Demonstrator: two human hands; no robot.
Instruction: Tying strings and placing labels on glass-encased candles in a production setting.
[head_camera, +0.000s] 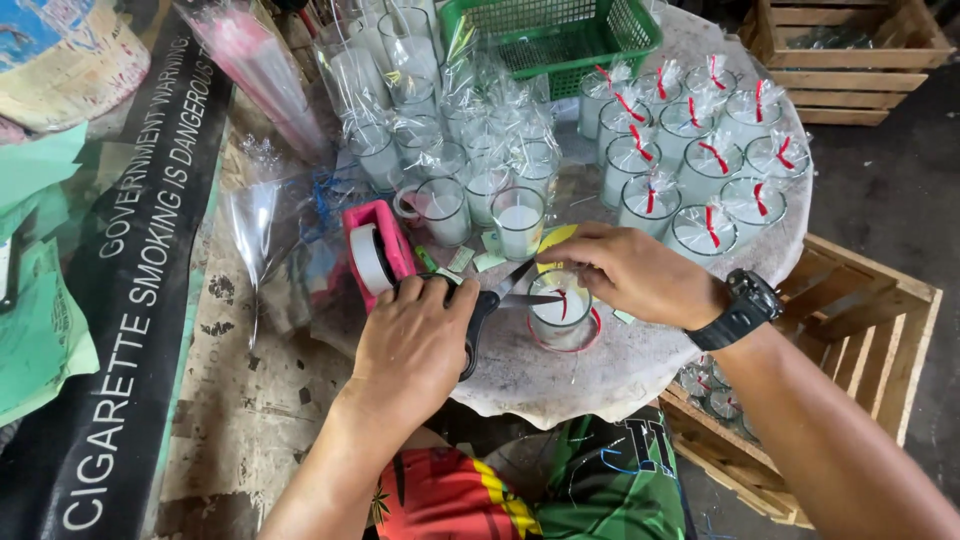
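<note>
My left hand grips black-handled scissors, blades open and pointing right at a red ribbon on a wrapped glass candle. That candle stands on the round stone tabletop right in front of me. My right hand, with a black watch on its wrist, holds the top of the candle's clear wrap and ribbon. A pink tape dispenser with a white roll sits just left of my left hand.
Several wrapped candles with red ribbons crowd the right back of the table; unribboned glass candles fill the middle. A green plastic basket stands behind. Wooden crates sit at right, one holding more candles. Clear plastic bags lie left.
</note>
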